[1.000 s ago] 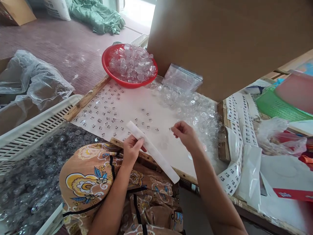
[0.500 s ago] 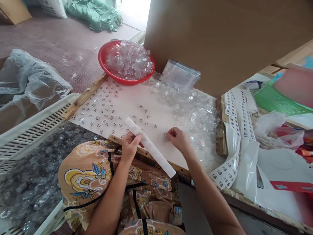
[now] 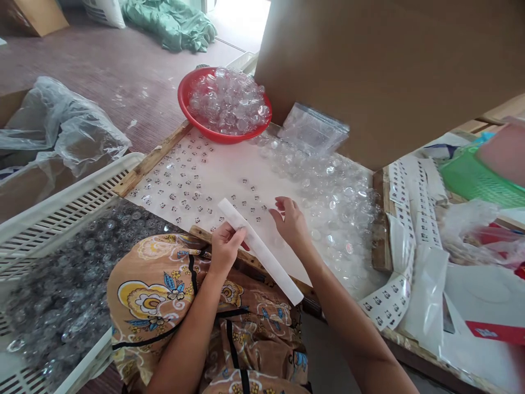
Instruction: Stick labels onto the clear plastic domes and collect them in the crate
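My left hand (image 3: 227, 246) pinches a long white paper strip (image 3: 262, 251) between thumb and fingers. The strip slants across the near wooden edge, towards my lap. A bit of red shows by the left fingers; what it is, I cannot make out. My right hand (image 3: 290, 221) is over the white work surface (image 3: 221, 164), thumb and fingers apart, nothing visible in them. Just left of its thumb are small printed pieces (image 3: 252, 209) with dark figures. More such pieces lie in loose rows at the left. Clear round plastic pieces (image 3: 332, 191) cover the right side.
A red basin (image 3: 184, 104) heaped with clear pieces stands at the back. Behind the surface rises a large cardboard sheet (image 3: 369, 71). A white crate (image 3: 77, 194) of clear pieces is at left. Printed sticker strips (image 3: 388, 301) lie right, beyond a wooden rail (image 3: 381, 230).
My right hand has gone from a pinch to spread fingers and moved slightly away from me. The small dark piece at its fingertips no longer shows there. The view has shifted a little left.
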The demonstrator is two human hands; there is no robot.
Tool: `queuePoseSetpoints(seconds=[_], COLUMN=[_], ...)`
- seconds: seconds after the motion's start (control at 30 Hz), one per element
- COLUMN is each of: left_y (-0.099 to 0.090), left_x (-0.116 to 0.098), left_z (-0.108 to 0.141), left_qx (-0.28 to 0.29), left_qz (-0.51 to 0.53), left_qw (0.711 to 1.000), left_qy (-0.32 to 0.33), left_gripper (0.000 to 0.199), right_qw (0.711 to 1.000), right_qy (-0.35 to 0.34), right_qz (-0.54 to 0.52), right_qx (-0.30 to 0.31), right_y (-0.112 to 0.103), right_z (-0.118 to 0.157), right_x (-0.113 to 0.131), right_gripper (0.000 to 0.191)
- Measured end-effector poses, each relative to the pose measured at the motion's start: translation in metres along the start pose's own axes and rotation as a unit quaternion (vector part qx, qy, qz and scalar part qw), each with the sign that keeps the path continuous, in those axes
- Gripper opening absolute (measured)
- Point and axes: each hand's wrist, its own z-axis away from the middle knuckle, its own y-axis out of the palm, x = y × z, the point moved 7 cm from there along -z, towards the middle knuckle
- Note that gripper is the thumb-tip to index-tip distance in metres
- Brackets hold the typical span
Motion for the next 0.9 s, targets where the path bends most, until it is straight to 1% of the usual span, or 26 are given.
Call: queuePoseSetpoints(seconds=[0.03,0.1,0.13,0.17,0.2,0.27,0.33,0.37,0.4,0.47,0.53,0.6,0.67,0.73,0.77,0.83,0.9], left_y=[0.0,0.001,0.001,0.001,0.0,-0.004,-0.008,-0.009,-0.009,-0.008,-0.007,-0.007,-0.008,-0.009,-0.01,-0.011,-0.01], left_x=[0.001,0.002,0.003,0.003,0.003,0.003,0.001,0.0,-0.002,-0.009,-0.016,-0.016,-0.01,-0.002,0.001,0.003,0.0], left_z=[0.0,0.0,0.0,0.0,0.0,0.002,0.005,0.007,0.01,0.014,0.017,0.018,0.019,0.02,0.021,0.022,0.023], left_qx=[0.003,0.009,0.009,0.007,0.0,-0.025,-0.043,-0.043,-0.032,0.009,0.053,0.079,0.073,0.044,0.026,0.0,-0.014], left_qz=[0.002,0.005,0.008,0.016,0.029,0.072,0.125,0.153,0.18,0.238,0.295,0.338,0.35,0.327,0.311,0.289,0.282], left_qw=[1.0,1.0,1.0,1.0,1.0,0.997,0.991,0.987,0.982,0.97,0.953,0.937,0.933,0.942,0.947,0.952,0.953], left_qy=[-0.004,-0.01,-0.012,-0.012,-0.01,-0.008,-0.02,-0.031,-0.041,-0.044,-0.033,-0.03,-0.045,-0.069,-0.08,-0.096,-0.106], left_gripper=[0.024,0.024,0.024,0.024,0.023,0.021,0.024,0.026,0.028,0.031,0.034,0.038,0.043,0.047,0.048,0.05,0.05], right_qw=[1.0,0.996,0.992,0.987,0.982,0.976,0.975,0.973,0.972,0.97,0.968,0.967,0.968,0.963,0.957,0.937,0.913], right_qy=[-0.022,-0.051,-0.057,-0.061,-0.063,-0.076,-0.095,-0.105,-0.114,-0.14,-0.162,-0.172,-0.176,-0.178,-0.173,-0.152,-0.114], right_qz=[0.011,0.053,0.078,0.099,0.116,0.132,0.128,0.121,0.109,0.066,0.007,-0.045,-0.095,-0.161,-0.201,-0.285,-0.358], right_qx=[0.008,0.052,0.083,0.112,0.133,0.153,0.156,0.163,0.175,0.188,0.194,0.18,0.149,0.123,0.119,0.134,0.158], right_y=[0.003,0.018,0.028,0.039,0.05,0.072,0.095,0.107,0.12,0.14,0.151,0.15,0.136,0.115,0.104,0.086,0.073], right_z=[0.0,-0.001,-0.003,-0.006,-0.01,-0.023,-0.038,-0.044,-0.05,-0.06,-0.066,-0.071,-0.073,-0.073,-0.072,-0.071,-0.069], right_x=[0.002,0.005,0.008,0.012,0.018,0.039,0.068,0.084,0.101,0.134,0.16,0.174,0.176,0.169,0.163,0.149,0.135], right_gripper=[0.055,0.089,0.1,0.106,0.107,0.101,0.091,0.088,0.087,0.084,0.08,0.074,0.067,0.058,0.054,0.048,0.046])
